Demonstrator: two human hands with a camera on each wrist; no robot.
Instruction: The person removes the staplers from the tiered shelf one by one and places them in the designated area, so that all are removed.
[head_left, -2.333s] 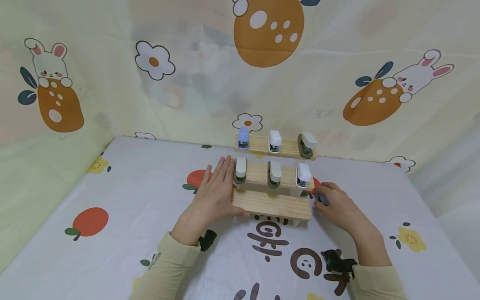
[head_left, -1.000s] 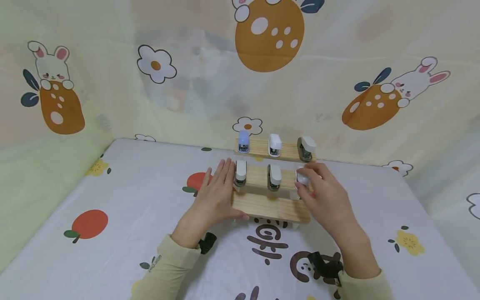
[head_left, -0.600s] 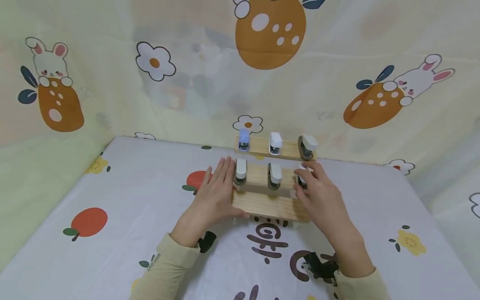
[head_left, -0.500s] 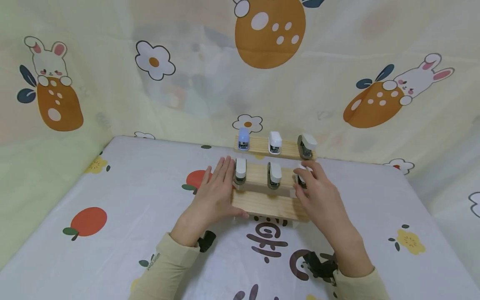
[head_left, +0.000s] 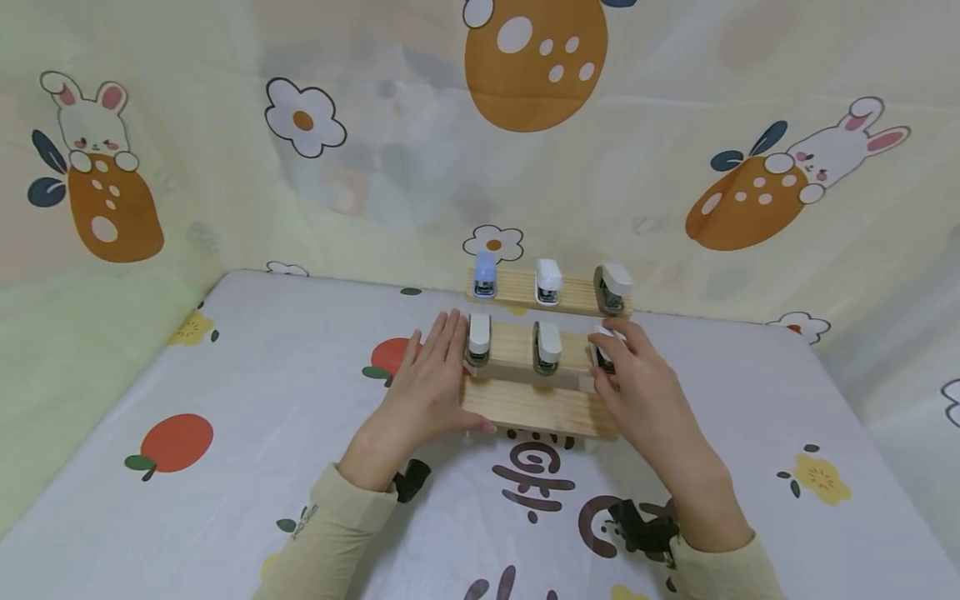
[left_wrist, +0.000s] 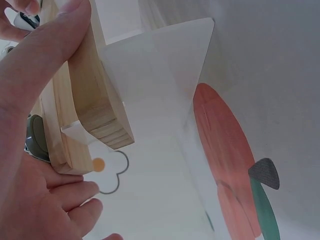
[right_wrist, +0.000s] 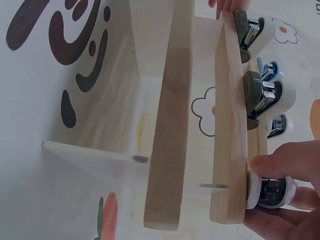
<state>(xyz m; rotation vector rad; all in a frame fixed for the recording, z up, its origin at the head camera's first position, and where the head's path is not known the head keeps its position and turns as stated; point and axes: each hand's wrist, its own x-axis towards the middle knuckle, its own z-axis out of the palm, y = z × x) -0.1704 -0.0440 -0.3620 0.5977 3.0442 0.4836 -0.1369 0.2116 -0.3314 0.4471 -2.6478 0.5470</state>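
Note:
A tiered stand with wooden shelves (head_left: 540, 408) and whitish side panels holds several mini staplers. My left hand (head_left: 423, 392) braces its left end with straight fingers. In the left wrist view, the thumb (left_wrist: 55, 42) lies on the lowest shelf. My right hand (head_left: 652, 400) pinches a white stapler (right_wrist: 272, 192) at the right end of the middle shelf, its base against the wood. The fingers partly hide this stapler in the head view. Beside it on that shelf stand two white-and-olive staplers, one in the middle (head_left: 548, 346) and one on the left (head_left: 478, 337).
The top shelf (head_left: 513, 287) bears a blue stapler (head_left: 485, 275), a white stapler (head_left: 548, 282) and a white-and-olive stapler (head_left: 613, 287). The bare lowest shelf faces me. A patterned cloth covers the table, and a printed curtain (head_left: 390, 183) hangs close behind.
My right hand has moved from beside the stand's right end up and left to the white stapler. A bluish thing at its fingers earlier is out of sight. My left hand stays put.

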